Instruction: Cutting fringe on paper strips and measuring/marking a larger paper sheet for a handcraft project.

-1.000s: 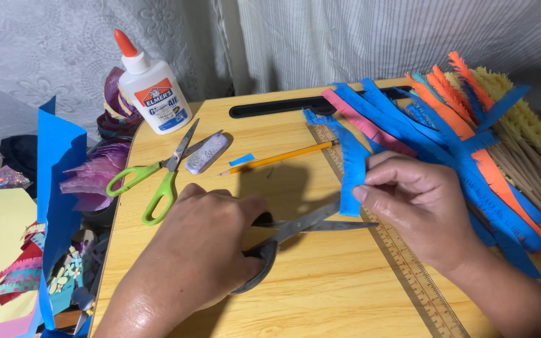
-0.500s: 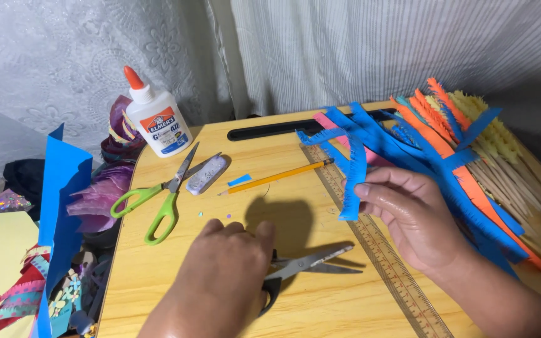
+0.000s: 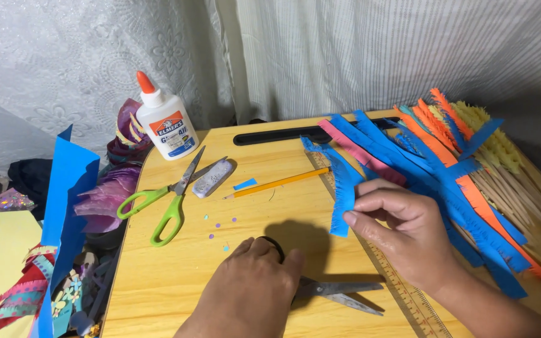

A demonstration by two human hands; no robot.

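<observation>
Since the earlier frames the left hand (image 3: 252, 289) has slid down and toward the person along the wooden worktop (image 3: 176, 275), taking the black-handled scissors (image 3: 333, 293) with it, and the view now takes in more of the bare wood between the hands. That hand lies palm-down over the scissors' handle, its fingers curled round the black loop that shows just above the knuckles; the grip is closed on the scissors, whose grey blades stick out to the right, slightly parted, flat on the wood.

Up and to the right, the right hand (image 3: 402, 235) pinches a blue fringed paper strip (image 3: 344, 188) between thumb and fingertips, near the strip's lower end; this grip is closed on the paper. From there the strip runs up and left over a wooden ruler (image 3: 402, 291) that lies slantwise under the hand. Strip and scissor blades are apart, the blades lower, nearer the person.

Behind the right hand lies a fan of more fringed strips (image 3: 452, 169), blue, orange, pink and yellow.

At the worktop's far left corner stands a white glue bottle (image 3: 165, 125) with an orange cap and an orange-and-blue label on its front. Near it lie green-handled scissors (image 3: 167, 200), a pale eraser (image 3: 211, 178), a yellow pencil (image 3: 277, 183) and a small blue paper scrap (image 3: 245, 184). A blue paper sheet (image 3: 64, 188) stands upright off the left edge.
</observation>
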